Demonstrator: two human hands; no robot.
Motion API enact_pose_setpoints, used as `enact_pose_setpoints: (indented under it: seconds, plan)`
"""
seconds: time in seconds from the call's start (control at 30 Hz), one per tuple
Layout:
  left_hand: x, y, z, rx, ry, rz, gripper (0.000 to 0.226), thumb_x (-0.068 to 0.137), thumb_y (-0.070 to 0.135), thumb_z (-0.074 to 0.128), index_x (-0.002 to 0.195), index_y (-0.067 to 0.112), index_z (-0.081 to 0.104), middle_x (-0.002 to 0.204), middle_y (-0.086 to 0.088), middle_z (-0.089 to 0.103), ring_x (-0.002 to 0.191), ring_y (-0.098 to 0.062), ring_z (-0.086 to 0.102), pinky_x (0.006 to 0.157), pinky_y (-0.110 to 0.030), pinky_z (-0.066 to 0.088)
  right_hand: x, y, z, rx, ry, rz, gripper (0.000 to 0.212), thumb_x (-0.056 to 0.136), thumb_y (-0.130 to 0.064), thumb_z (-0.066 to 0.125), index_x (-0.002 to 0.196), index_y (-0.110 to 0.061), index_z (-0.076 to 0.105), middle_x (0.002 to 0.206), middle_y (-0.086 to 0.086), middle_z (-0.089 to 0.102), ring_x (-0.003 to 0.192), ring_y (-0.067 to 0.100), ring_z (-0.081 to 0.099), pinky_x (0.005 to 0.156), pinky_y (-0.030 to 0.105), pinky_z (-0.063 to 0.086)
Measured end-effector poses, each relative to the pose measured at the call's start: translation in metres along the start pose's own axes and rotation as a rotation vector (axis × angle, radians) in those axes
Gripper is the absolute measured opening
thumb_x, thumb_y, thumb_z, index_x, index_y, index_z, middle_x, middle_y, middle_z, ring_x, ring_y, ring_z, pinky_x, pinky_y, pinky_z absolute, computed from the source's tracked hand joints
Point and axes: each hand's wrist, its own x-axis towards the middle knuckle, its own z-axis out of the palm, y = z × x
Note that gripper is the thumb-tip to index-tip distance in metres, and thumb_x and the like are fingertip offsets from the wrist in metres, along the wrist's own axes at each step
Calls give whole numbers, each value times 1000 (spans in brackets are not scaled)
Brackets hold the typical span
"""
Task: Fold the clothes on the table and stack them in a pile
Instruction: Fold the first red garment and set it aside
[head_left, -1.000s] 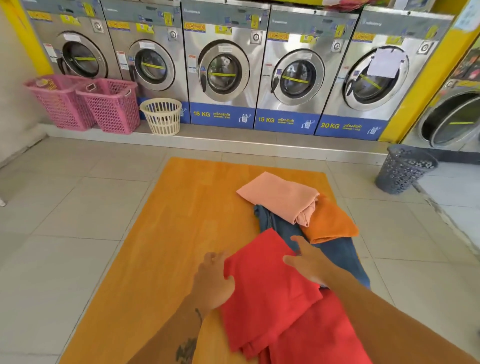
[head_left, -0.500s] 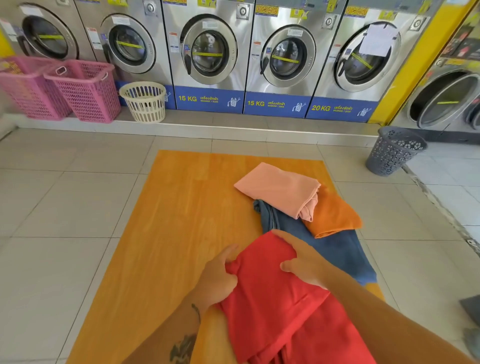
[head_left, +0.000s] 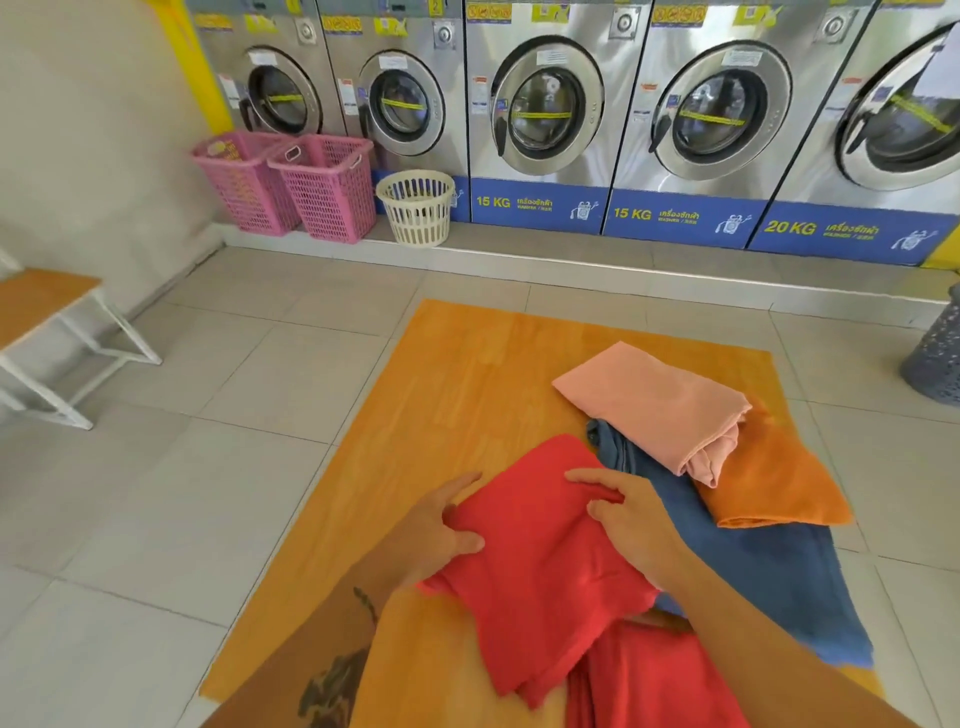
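Note:
A red garment (head_left: 545, 566) lies partly folded on the near part of the orange wooden table (head_left: 457, 384). My left hand (head_left: 436, 530) pinches its left edge between thumb and fingers. My right hand (head_left: 628, 514) grips a fold near its top right corner. Under and right of it spreads a blue garment (head_left: 753, 566). On the blue one rest a folded orange garment (head_left: 769, 483) and, on top toward the back, a folded pink garment (head_left: 649, 405).
Steel washing machines (head_left: 545, 114) line the back wall. Two pink baskets (head_left: 291, 182) and a cream basket (head_left: 415, 205) stand at their foot. A grey basket (head_left: 935, 358) sits at the right, a wooden bench (head_left: 41, 306) at the left.
Both hands went from resting flat on the red garment to gripping it. The view has swung left, bringing the bench into sight.

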Motion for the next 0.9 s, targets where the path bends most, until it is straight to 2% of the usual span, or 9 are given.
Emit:
enact_pose_setpoints:
  seconds: [0.1,0.2,0.3,0.4,0.47,0.57,0.67,0.8,0.9]
  plan:
    - [17,9,-27,-123,175,78,57,85,14,72,125,51,57,124,1,52,105,-17,59,64,-27,58,22,-15,10,54,25,-26,50,88,3,55,111,-38,72,119,-25,57,106,-6,54,82,8,44]
    - [51,23,-59,-70,319,199,48,86,12,70,116,49,62,121,7,55,98,-14,63,59,-20,55,56,-25,27,58,84,-42,48,91,-2,58,115,-42,68,127,-20,55,112,0,54,87,18,44]
    - [97,38,-94,122,412,321,44,86,12,69,113,46,62,121,16,53,106,1,54,74,-8,45,93,-37,45,18,129,-52,49,92,-4,58,118,-45,63,128,-20,53,114,2,53,88,16,44]
    - [153,49,-129,275,413,420,40,86,9,68,110,42,65,125,18,47,113,13,42,90,-4,30,138,-48,61,-47,138,-43,57,92,-1,57,130,-43,56,135,-17,51,121,4,46,101,20,36]
    - [190,55,-148,339,405,466,40,86,9,67,105,44,66,128,19,42,114,11,42,91,-4,28,170,-55,68,-90,131,-30,62,92,-1,55,138,-42,49,140,-15,48,122,2,43,104,20,32]
    - [240,66,-172,424,365,508,33,90,8,63,107,36,70,132,16,38,114,3,42,87,0,24,216,-64,72,-161,134,0,63,94,-3,52,145,-38,42,143,-9,45,124,6,41,106,20,30]
    - [285,75,-190,534,329,562,30,92,9,59,110,30,70,134,13,38,109,-2,47,91,-8,31,256,-68,76,-216,172,27,61,94,-3,52,147,-33,41,146,-5,45,130,13,42,102,18,28]
    - [343,85,-203,637,338,619,28,94,11,56,112,28,68,132,10,40,106,-8,52,91,-19,38,304,-70,79,-269,220,70,61,95,-9,51,149,-34,38,145,-3,45,123,14,47,96,19,33]
    - [377,75,-206,790,329,627,27,97,17,51,117,25,67,128,6,46,110,-15,50,91,-27,47,326,-59,82,-424,160,119,60,96,-21,48,152,-33,31,143,1,42,113,16,51,95,27,42]
